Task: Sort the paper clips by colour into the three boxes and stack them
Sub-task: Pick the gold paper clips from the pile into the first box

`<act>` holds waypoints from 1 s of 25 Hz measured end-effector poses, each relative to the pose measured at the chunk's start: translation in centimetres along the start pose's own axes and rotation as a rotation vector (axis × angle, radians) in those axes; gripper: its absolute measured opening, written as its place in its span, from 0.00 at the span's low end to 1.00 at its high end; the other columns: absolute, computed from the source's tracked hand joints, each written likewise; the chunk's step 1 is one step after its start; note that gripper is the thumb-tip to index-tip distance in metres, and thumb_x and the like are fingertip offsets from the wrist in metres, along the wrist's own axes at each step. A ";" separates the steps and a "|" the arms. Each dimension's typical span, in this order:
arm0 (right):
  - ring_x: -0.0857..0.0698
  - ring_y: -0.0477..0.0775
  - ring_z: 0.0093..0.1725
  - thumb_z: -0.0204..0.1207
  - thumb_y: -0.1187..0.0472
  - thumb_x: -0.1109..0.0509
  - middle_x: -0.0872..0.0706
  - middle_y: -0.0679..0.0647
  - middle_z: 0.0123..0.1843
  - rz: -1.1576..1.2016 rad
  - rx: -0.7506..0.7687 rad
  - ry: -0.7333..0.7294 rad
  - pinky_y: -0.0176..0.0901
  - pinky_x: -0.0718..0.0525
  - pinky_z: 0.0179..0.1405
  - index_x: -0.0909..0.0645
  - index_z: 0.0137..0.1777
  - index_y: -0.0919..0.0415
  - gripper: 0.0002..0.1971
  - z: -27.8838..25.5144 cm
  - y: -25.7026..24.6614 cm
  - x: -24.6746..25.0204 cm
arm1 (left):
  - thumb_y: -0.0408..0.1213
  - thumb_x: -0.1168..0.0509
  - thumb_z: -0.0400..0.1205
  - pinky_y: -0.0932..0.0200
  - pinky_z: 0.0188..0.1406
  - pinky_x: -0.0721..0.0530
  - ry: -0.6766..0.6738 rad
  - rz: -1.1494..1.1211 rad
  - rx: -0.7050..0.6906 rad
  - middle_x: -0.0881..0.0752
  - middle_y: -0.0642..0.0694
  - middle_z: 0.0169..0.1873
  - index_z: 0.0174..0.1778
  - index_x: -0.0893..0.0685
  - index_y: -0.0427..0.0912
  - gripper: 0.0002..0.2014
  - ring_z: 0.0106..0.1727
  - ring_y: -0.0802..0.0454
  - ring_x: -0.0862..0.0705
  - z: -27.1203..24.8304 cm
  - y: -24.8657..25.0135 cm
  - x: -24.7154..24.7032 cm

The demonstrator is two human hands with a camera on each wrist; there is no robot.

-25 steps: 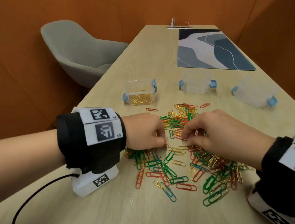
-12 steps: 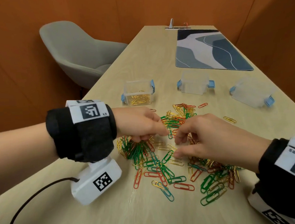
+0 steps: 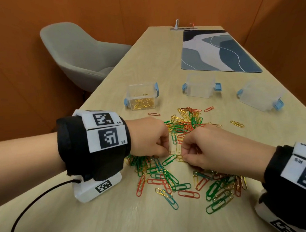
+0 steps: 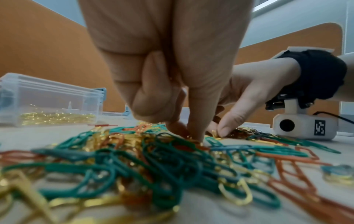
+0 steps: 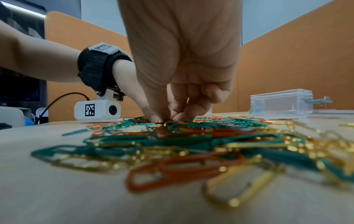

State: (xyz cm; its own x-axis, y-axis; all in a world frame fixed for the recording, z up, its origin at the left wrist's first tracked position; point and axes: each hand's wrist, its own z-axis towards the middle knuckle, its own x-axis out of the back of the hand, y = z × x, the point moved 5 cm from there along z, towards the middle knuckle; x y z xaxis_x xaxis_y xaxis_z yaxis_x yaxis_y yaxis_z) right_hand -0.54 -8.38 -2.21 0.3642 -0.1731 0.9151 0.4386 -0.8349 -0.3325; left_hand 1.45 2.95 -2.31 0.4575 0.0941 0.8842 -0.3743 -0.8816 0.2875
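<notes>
Green, red and gold paper clips (image 3: 182, 130) lie in a loose heap on the table, close up in the left wrist view as paper clips (image 4: 153, 159) and in the right wrist view as paper clips (image 5: 191, 144). My left hand (image 3: 165, 151) is curled over the heap's middle and pinches a gold clip against the table; its fingertips (image 4: 193, 134) point straight down. Just to its right, my right hand (image 3: 183, 157) pinches another gold clip (image 4: 214, 133) at the tabletop. Behind the heap stand three clear boxes with blue latches: the left box (image 3: 141, 97) holds gold clips, the middle box (image 3: 200, 86) and right box (image 3: 261, 95) look empty.
A patterned desk mat (image 3: 216, 51) lies at the far end of the table (image 3: 109, 223). A grey chair (image 3: 79, 54) stands off the left edge. One gold clip (image 3: 236, 124) lies alone right of the heap. A black cable (image 3: 30, 205) trails from my left wrist.
My left hand rose and turned half a second ago, then came back down onto the heap. My right hand slid nearer, so the two hands' fingertips almost meet.
</notes>
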 end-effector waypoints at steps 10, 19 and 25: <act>0.23 0.35 0.33 0.70 0.57 0.30 0.23 0.41 0.26 0.151 0.165 0.322 0.25 0.28 0.33 0.23 0.32 0.50 0.07 -0.5 -0.7 2.3 | 0.31 0.52 0.79 0.70 0.12 0.37 -0.128 -1.103 0.278 0.30 0.46 0.23 0.39 0.32 0.39 0.05 0.21 0.53 0.34 -0.8 -1.6 0.0; 0.24 0.37 0.41 0.71 0.47 0.32 0.20 0.37 0.38 0.177 0.392 0.407 0.26 0.27 0.45 0.16 0.46 0.48 0.08 -0.8 -1.7 2.5 | 0.40 0.50 0.85 0.71 0.14 0.31 -0.205 -1.217 0.238 0.24 0.47 0.24 0.41 0.25 0.40 0.12 0.20 0.57 0.27 -0.4 -0.8 -1.1; 0.24 0.37 0.54 0.76 0.46 0.33 0.17 0.39 0.53 0.031 0.451 0.038 0.31 0.28 0.57 0.16 0.56 0.45 0.12 -0.4 -2.7 -0.3 | 0.43 0.39 0.79 0.74 0.08 0.38 -0.288 -1.253 0.240 0.28 0.51 0.19 0.27 0.26 0.43 0.15 0.14 0.62 0.33 -2.5 -3.7 -0.4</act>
State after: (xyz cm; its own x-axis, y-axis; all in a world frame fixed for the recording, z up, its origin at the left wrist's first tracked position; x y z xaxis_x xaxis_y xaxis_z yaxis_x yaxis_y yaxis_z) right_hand -2.18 -6.30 -1.55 0.3561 -0.2203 0.9081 0.7450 -0.5197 -0.4182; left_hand 0.63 7.28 -2.81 0.5541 0.8308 -0.0526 0.5677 -0.3309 0.7538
